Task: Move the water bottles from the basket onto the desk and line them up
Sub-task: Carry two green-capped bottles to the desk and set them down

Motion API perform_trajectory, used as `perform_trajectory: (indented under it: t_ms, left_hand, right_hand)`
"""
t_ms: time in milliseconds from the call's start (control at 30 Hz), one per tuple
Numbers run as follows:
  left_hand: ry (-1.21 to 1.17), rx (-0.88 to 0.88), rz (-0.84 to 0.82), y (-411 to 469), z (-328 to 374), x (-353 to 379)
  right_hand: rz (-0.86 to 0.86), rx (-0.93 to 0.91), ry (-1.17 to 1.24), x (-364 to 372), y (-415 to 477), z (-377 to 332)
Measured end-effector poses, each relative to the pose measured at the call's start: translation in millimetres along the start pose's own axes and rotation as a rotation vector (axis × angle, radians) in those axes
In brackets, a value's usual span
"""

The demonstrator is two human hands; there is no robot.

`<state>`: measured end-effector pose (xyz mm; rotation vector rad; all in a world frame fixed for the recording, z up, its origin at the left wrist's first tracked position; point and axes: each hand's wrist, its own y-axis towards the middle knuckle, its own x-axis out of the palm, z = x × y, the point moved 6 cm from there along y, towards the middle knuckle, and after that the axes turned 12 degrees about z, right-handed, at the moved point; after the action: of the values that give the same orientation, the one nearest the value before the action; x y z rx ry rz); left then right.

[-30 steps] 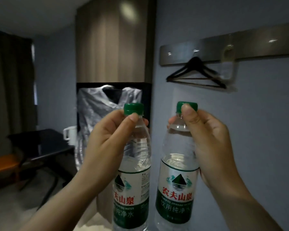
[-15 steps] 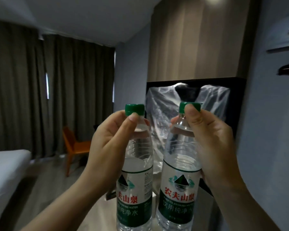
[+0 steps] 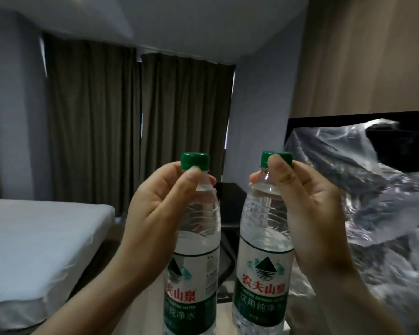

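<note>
Bottles (image 3: pixel 198 240) (image 3: pixel 264 238) now before curtains (image 3: pixel 136 122), in hands (image 3: pixel 155 213) (image 3: pixel 307 209)

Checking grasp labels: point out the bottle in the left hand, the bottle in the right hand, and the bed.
left bottle (image 3: pixel 194 281): head view, on the white part of its label.
right bottle (image 3: pixel 264 267): head view, on the label's mountain logo.
bed (image 3: pixel 34 238): head view, on the mattress top.
</note>
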<state>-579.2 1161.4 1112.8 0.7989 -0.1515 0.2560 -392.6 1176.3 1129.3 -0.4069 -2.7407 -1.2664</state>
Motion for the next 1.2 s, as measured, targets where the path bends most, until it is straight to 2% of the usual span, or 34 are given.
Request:
perform_trajectory:
  t_ms: [567, 933, 1200]
  left_hand:
    - [0.059, -0.017, 0.014, 261.0, -237.4, -103.7]
    - [0.095, -0.045, 0.004, 398.2, -407.8, -105.2]
    - [0.113, -0.058, 0.064, 512.0, -517.1, -100.2]
  right_hand:
    - [0.03, 0.038, -0.028, 216.4, 142.6, 256.7]
    - [0.054, 0.06, -0.016, 290.3, 250.7, 430.4]
    - [0.047, 0.056, -0.015, 343.0, 351.5, 546.2]
